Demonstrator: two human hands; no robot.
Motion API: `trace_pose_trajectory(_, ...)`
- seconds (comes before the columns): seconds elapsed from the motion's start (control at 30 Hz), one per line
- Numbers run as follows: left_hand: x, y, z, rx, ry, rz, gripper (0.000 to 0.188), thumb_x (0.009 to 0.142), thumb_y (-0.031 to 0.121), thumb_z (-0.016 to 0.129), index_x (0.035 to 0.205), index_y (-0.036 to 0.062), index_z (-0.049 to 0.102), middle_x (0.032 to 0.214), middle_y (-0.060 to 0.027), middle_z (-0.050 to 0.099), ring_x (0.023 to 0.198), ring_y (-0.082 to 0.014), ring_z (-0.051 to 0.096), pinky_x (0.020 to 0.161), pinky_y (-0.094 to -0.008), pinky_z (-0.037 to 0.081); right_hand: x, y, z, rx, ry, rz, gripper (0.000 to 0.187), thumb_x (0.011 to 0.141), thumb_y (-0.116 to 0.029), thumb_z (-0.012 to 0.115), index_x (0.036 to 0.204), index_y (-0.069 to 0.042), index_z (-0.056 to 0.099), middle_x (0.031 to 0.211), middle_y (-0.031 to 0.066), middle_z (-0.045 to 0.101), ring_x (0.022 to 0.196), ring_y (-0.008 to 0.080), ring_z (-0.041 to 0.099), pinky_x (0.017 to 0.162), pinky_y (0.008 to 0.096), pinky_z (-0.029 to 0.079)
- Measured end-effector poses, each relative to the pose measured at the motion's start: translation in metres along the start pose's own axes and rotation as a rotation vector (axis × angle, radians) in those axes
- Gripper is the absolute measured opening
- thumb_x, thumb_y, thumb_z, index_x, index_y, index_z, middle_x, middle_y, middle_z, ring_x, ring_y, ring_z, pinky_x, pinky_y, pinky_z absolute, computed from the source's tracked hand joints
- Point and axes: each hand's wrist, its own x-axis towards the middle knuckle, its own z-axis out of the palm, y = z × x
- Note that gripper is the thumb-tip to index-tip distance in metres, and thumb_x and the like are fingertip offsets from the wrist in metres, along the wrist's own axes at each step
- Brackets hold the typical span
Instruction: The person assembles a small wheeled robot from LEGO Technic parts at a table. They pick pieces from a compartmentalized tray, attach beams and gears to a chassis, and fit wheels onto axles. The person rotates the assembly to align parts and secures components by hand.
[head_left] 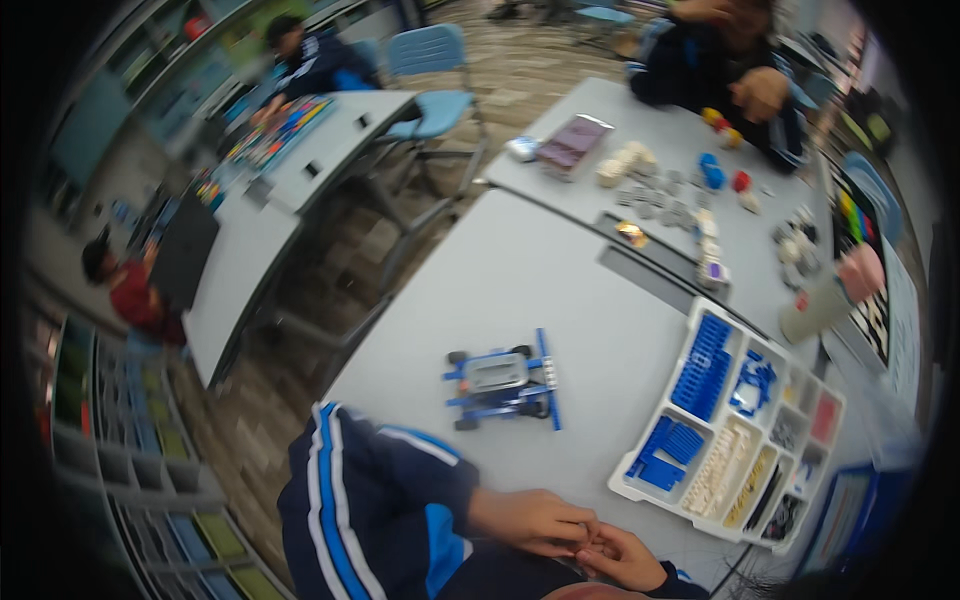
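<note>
My left hand and my right hand meet at the table's near edge, close to my body. Their fingers are closed and pressed together; whatever is between them, if anything, is too small or hidden to make out. Farther forward on the white table stands a small blue and grey wheeled vehicle of building pieces, with a long blue beam across its right end. It is apart from both hands. To the right of my hands lies a white sorting tray with blue, cream, yellow and black building pieces in its compartments.
A second table holds a purple box, loose grey pieces and a bottle with a pink lid. Another person sits behind it. Two people sit at tables on the left, near a blue chair. Shelves stand at lower left.
</note>
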Motion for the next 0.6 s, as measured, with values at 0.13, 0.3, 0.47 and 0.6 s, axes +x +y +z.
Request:
trace_pose_trajectory(0.13, -0.001, 0.006, 0.003, -0.046, 0.011, -0.043, 0.017, 0.087, 0.018, 0.067, 0.091, 0.0058, 0.056, 0.102, -0.0128, 0.055, 0.082, -0.0325, 0.061, 0.065, -0.0425, 0.051, -0.003, 0.019, -0.002, -0.166, 0.150, 0.019, 0.060, 0.098, -0.014, 0.064, 0.151, -0.013, 0.036, 0.123, 0.0084, 0.059, 0.102, 0.0163, 0.060, 0.083, 0.0303, 0.051)
trace_pose_trajectory(0.3, 0.000, 0.006, -0.002, -0.027, 0.045, 0.024, 0.020, 0.087, 0.018, 0.068, 0.088, 0.0039, 0.054, 0.101, -0.0134, 0.053, 0.077, -0.0342, 0.061, 0.061, -0.0436, 0.049, -0.009, 0.034, -0.006, -0.010, 0.257, -0.034, 0.060, 0.096, -0.012, 0.066, 0.149, -0.009, 0.038, 0.121, 0.0095, 0.060, 0.100, 0.0161, 0.062, 0.080, 0.0315, 0.054)
trace_pose_trajectory(0.47, 0.002, 0.004, -0.001, -0.024, 0.049, 0.052, 0.023, 0.087, 0.018, 0.069, 0.083, 0.0032, 0.052, 0.100, -0.0136, 0.052, 0.073, -0.0345, 0.060, 0.059, -0.0419, 0.049, -0.009, 0.037, -0.015, -0.118, 0.260, -0.025, 0.060, 0.095, -0.011, 0.066, 0.148, -0.010, 0.038, 0.122, 0.0107, 0.061, 0.100, 0.0177, 0.064, 0.079, 0.0327, 0.055)
trace_pose_trajectory(0.6, 0.002, 0.004, -0.002, -0.030, 0.055, 0.065, 0.023, 0.087, 0.017, 0.068, 0.081, 0.0027, 0.051, 0.100, -0.0135, 0.052, 0.073, -0.0337, 0.061, 0.059, -0.0413, 0.050, -0.007, 0.034, -0.017, -0.089, 0.212, 0.003, 0.059, 0.095, -0.011, 0.066, 0.148, -0.009, 0.038, 0.121, 0.0103, 0.062, 0.100, 0.0171, 0.064, 0.079, 0.0313, 0.055)
